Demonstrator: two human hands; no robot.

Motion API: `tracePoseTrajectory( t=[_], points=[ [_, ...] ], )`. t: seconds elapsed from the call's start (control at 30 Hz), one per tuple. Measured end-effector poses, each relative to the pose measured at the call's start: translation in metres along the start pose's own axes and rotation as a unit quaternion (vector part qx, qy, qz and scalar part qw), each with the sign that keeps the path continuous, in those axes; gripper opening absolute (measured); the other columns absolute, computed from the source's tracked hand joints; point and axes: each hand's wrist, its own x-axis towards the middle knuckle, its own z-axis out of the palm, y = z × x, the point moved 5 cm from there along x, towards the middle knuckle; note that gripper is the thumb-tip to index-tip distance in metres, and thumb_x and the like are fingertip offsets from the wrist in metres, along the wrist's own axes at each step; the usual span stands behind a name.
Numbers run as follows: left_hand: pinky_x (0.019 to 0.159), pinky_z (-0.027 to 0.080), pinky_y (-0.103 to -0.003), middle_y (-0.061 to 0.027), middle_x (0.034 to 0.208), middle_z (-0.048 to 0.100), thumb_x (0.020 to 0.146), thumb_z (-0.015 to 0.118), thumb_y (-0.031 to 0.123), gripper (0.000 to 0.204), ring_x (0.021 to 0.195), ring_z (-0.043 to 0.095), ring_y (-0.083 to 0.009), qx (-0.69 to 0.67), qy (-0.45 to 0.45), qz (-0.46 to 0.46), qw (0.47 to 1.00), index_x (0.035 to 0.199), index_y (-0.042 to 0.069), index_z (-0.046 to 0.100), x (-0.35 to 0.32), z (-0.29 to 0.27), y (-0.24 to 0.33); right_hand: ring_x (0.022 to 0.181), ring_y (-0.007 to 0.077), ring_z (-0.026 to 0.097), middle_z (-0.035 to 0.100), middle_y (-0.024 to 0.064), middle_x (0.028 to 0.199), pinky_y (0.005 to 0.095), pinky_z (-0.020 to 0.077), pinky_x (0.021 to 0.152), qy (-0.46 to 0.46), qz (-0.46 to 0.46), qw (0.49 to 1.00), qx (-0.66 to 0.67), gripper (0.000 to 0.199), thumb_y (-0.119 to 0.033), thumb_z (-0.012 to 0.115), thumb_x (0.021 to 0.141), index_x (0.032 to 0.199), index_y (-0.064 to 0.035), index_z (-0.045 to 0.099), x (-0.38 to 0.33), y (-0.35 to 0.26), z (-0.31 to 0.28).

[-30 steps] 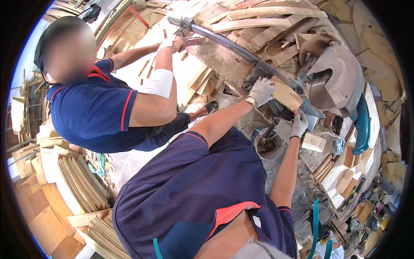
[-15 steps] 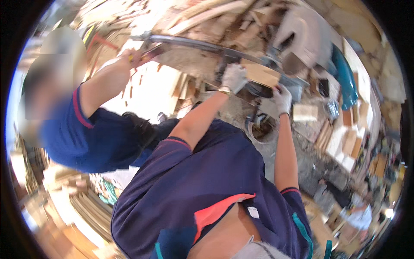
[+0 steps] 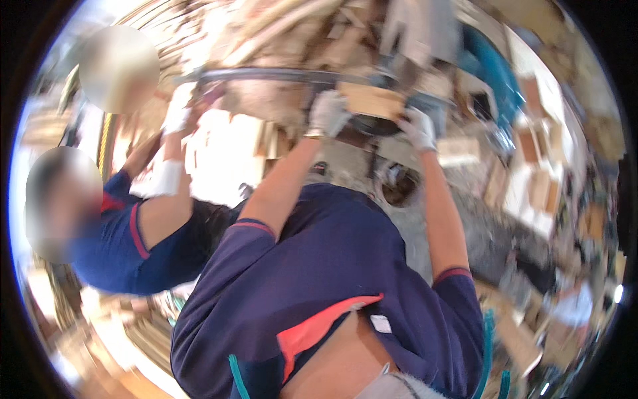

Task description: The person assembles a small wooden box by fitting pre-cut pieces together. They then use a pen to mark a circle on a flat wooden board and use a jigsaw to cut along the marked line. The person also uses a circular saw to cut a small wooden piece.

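Observation:
A flat light-brown wooden board [image 3: 373, 100] sits at the top middle, between my two gloved hands. My left hand [image 3: 328, 114], in a pale glove, is closed on the board's left end, its fingertips partly hidden. My right hand [image 3: 419, 128], also gloved, grips the near right corner with bent fingers. Under the board shows a dark rounded part [image 3: 373, 125], too blurred to name. Just beyond my left hand, a long metal bar [image 3: 266, 74] stretches off to the left.
A co-worker in a dark blue shirt [image 3: 166, 233] is close at my left, with another person behind. A round container [image 3: 399, 184] stands below the board. To the right are a teal curved piece [image 3: 495, 80] and wood blocks [image 3: 458, 151]. Loose timber [image 3: 279, 26] lies beyond.
My view has shifted, so the board and both hands appear farther left. Both hands keep their hold. At the left, a second person has come into view near the bar.

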Motion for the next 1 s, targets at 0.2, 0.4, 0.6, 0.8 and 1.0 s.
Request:
tracePoseTrajectory(
  t=[0.2,0.4,0.6,0.8,1.0],
  points=[
    [0.116,0.047,-0.056,-0.0207,0.129,0.07,0.083,0.083,0.046,0.055,0.133,0.061,-0.0435,0.051,-0.022,-0.074,0.996,0.119,0.005,0.077,0.0,0.007,0.002,0.073,0.0225,0.063,0.064,0.0112,0.082,0.0349,0.0495,0.071,0.042,-0.011,0.997,-0.058,0.027,-0.013,0.085,0.084,0.107,-0.0007,0.077,0.001,0.009,0.008],
    [0.117,0.046,-0.055,-0.0207,0.13,0.069,0.082,0.085,0.044,0.056,0.136,0.059,-0.0436,0.028,-0.068,-0.112,0.991,0.124,0.008,0.076,0.004,0.012,-0.002,0.073,0.0177,0.061,0.061,0.0089,0.081,0.0314,0.0487,0.072,0.052,-0.038,0.998,0.003,0.025,-0.012,0.084,0.087,0.104,0.0037,0.075,0.002,0.019,0.011],
    [0.102,0.055,-0.049,-0.0159,0.117,0.073,0.082,0.085,0.042,0.05,0.119,0.068,-0.0381,0.03,-0.045,-0.097,0.994,0.121,0.011,0.077,-0.001,0.013,-0.01,0.076,0.0217,0.065,0.069,0.0108,0.087,0.033,0.0498,0.073,0.051,-0.006,0.998,0.028,0.025,-0.011,0.086,0.085,0.104,0.0022,0.077,0.003,0.018,0.013],
    [0.094,0.057,-0.046,-0.0155,0.108,0.073,0.083,0.085,0.038,0.044,0.111,0.07,-0.0358,-0.022,0.003,-0.089,0.996,0.116,0.009,0.079,-0.007,0.013,-0.02,0.079,0.021,0.066,0.069,0.0116,0.088,0.0312,0.0502,0.076,0.054,0.004,0.997,0.047,0.027,-0.01,0.085,0.086,0.106,0.0048,0.076,0.001,0.027,0.026],
    [0.095,0.058,-0.047,-0.0147,0.112,0.072,0.08,0.087,0.038,0.043,0.111,0.069,-0.0365,-0.01,-0.012,-0.091,0.996,0.111,0.009,0.08,-0.005,0.008,-0.022,0.081,0.0158,0.065,0.07,0.0086,0.088,0.0285,0.051,0.079,0.054,0.054,0.995,0.069,0.024,-0.007,0.085,0.086,0.105,0.006,0.076,0.007,0.024,0.027]
  ],
)
